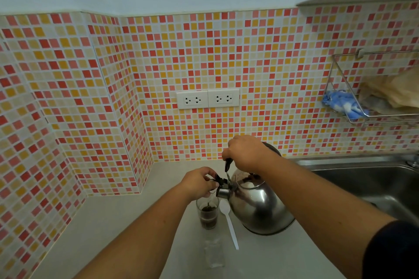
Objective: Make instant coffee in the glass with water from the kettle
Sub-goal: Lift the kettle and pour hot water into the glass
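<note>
Head view: our left hand (199, 182) pinches the spout cap over the glass (207, 213) of dark coffee; a white spoon (229, 224) lies beside it; our right hand (246, 153) grips the tilted kettle (256, 206), hiding its handle.

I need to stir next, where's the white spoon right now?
The white spoon lies on the counter, low in the head view, between the glass and the kettle.

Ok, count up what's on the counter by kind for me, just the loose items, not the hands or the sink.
Kettle: 1
Glass with dark coffee: 1
White plastic spoon: 1
Clear wrapper, likely an empty sachet: 1
Total: 4
</note>
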